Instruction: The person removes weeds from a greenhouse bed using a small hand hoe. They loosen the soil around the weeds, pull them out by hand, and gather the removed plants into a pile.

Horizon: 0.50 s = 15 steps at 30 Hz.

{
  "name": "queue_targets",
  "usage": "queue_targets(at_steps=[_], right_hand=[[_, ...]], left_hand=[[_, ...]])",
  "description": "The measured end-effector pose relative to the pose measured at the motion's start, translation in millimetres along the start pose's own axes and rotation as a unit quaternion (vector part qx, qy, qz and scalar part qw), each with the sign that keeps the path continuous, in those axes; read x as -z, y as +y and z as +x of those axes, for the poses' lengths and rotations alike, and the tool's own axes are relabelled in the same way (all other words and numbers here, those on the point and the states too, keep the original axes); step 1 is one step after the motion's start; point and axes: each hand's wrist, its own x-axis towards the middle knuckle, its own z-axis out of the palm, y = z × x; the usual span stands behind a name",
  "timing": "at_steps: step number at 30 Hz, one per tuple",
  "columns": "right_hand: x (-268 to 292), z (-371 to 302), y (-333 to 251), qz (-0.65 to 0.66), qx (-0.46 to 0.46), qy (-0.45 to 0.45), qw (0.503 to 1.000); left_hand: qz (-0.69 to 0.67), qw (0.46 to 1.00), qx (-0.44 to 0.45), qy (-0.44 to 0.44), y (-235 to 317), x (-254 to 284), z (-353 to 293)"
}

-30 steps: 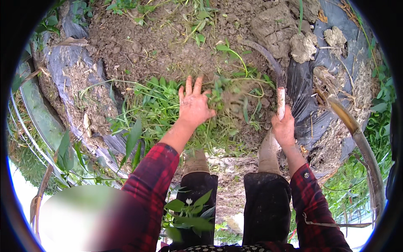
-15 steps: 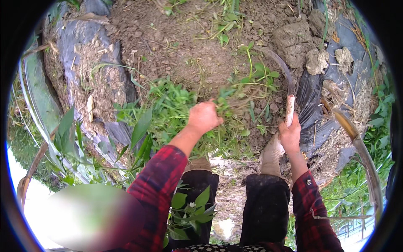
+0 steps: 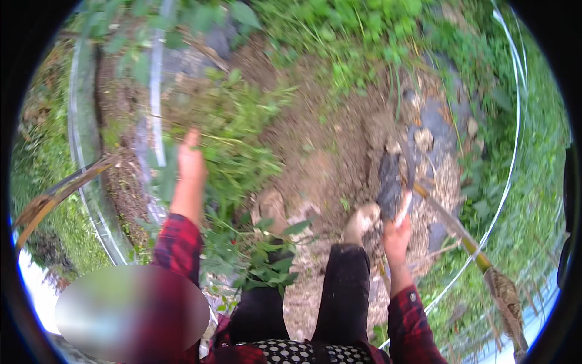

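Out to the left, my left hand (image 3: 191, 162) is blurred by motion, its fingers partly hidden. It appears closed on a bunch of pulled weeds (image 3: 188, 114), with thin stems trailing past the thumb. Below and beside it spreads a heap of green weeds (image 3: 245, 155). My right hand (image 3: 397, 235) is wrapped round the pale handle of a sickle (image 3: 403, 206) by my right foot. The dark curved blade points away from me, over black plastic film (image 3: 389, 182).
Bare soil (image 3: 321, 139) lies ahead of my feet, with growing weeds (image 3: 345, 42) beyond. A bamboo pole (image 3: 467, 239) slants at the right, and another pole (image 3: 57, 197) at the left. A leafy plant (image 3: 267, 261) stands against my left leg. White cord (image 3: 515, 121) curves at the right.
My left hand has swung left from the soil between my feet, with weeds. My right hand keeps the sickle beside my right foot. The view has shifted, showing more greenery ahead.
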Motion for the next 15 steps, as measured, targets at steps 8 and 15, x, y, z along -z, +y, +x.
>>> queue_targets(at_steps=[8, 15], right_hand=[[95.5, -21.6, -41.6, -0.099, -0.011, 0.03, 0.995], [127.2, -11.2, -105.2, -0.058, 0.096, 0.135, 0.984]], left_hand=[[-0.209, 0.975, 0.048, -0.065, 45.6, -99.3, -177.2], [-0.262, 0.921, 0.157, -0.241, 214.2, 35.9, -199.4]])
